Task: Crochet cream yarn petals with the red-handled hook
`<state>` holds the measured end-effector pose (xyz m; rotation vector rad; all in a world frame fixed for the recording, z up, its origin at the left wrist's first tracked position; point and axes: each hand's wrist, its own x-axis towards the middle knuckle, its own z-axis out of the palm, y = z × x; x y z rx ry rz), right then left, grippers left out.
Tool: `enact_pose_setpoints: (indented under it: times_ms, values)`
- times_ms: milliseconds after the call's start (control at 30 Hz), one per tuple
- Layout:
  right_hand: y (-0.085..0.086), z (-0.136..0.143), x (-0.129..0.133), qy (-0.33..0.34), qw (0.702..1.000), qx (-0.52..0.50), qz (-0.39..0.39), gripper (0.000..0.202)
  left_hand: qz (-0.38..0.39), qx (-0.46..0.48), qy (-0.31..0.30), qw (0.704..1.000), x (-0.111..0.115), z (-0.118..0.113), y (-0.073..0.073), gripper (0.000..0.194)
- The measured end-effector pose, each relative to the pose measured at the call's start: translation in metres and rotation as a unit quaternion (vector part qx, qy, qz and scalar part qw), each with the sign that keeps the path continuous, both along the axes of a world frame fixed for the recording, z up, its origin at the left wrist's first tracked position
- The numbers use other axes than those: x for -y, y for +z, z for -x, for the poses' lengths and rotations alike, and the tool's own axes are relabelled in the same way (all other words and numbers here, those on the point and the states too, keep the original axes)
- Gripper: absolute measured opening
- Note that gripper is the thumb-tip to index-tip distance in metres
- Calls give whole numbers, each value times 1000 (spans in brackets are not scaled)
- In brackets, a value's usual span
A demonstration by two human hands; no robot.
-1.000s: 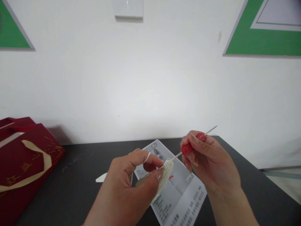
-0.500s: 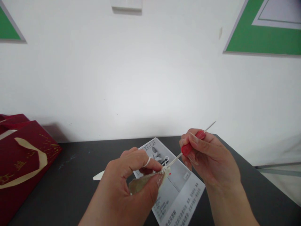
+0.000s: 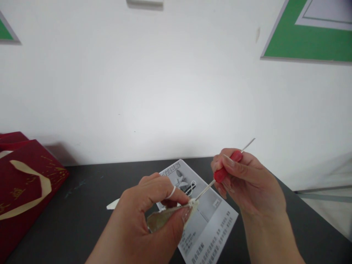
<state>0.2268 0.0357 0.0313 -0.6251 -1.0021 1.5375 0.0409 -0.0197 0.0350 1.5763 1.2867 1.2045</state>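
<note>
My right hand (image 3: pixel 244 179) grips a crochet hook by its red handle (image 3: pixel 231 165); the thin metal shaft points down-left. The hook's tip meets the edge of a cream crocheted piece (image 3: pixel 194 207), where stitches and fingers hide it. Pinched between thumb and fingers, that piece is in my left hand (image 3: pixel 148 205). White yarn (image 3: pixel 172 191) is wrapped round my left index finger. A small yarn loop (image 3: pixel 193 183) stands up just behind the stitches. Under the left palm shows a flat olive-beige part (image 3: pixel 162 219), apparently of the same piece.
Below the hands, a printed sheet (image 3: pixel 217 234) with pictures and text lies on the dark table (image 3: pixel 82 220). A dark red gift bag (image 3: pixel 24 183) with cream ribbon stands at left. A white pointed thing (image 3: pixel 112 204) lies beside my left wrist. Behind is a white wall (image 3: pixel 165 91).
The view has shifted slightly, so the surroundings sit a little further left. The hook's handle has moved slightly up and right from the crocheted piece. Both hands keep their grips.
</note>
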Motion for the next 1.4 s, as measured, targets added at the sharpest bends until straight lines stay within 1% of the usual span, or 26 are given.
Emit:
enact_pose_setpoints:
  times_ms: [133, 267, 433, 567, 733, 867, 1033, 1100, 1233, 1333, 1400]
  values:
    - [0, -1, 0, -9, 1000, 4, -9, 19, -12, 14, 5, 1000, 0, 0, -1, 12]
    - [1, 0, 0, -15, 1000, 10, -1, 19, -16, 1, 2, 1000, 0, 0, -1, 13]
    - [3, 0, 2, -8, 1000, 26, -14, 20, -8, -19, 1, 1000, 0, 1, -2, 13]
    - [4, -2, 4, -20, 998, 46, -35, 19, -20, -47, -25, 998, -2, 5, -4, 13]
    - [3, -4, 5, -21, 997, 60, -42, 19, -31, -70, -58, 995, -3, 8, -4, 15]
    - [2, -4, 4, -4, 997, 59, -44, 19, -32, -70, -55, 995, -5, 9, -4, 16]
    - [-3, 0, -2, 24, 999, 39, -15, 20, -34, -123, -78, 989, -9, 10, -6, 15]
    - [-6, 3, -7, 33, 999, 16, 11, 21, -45, -126, -53, 990, -10, 7, -6, 14]
    - [-15, 15, -15, 64, 995, -47, 62, 21, -81, -84, 24, 993, -9, 1, -5, 8]
    - [-20, 26, -16, 77, 992, -71, 73, 22, -114, -41, 24, 992, -10, -1, -7, 11]
    - [-22, 31, -15, 82, 990, -86, 77, 22, -130, 10, 46, 990, -9, -2, -9, 14]
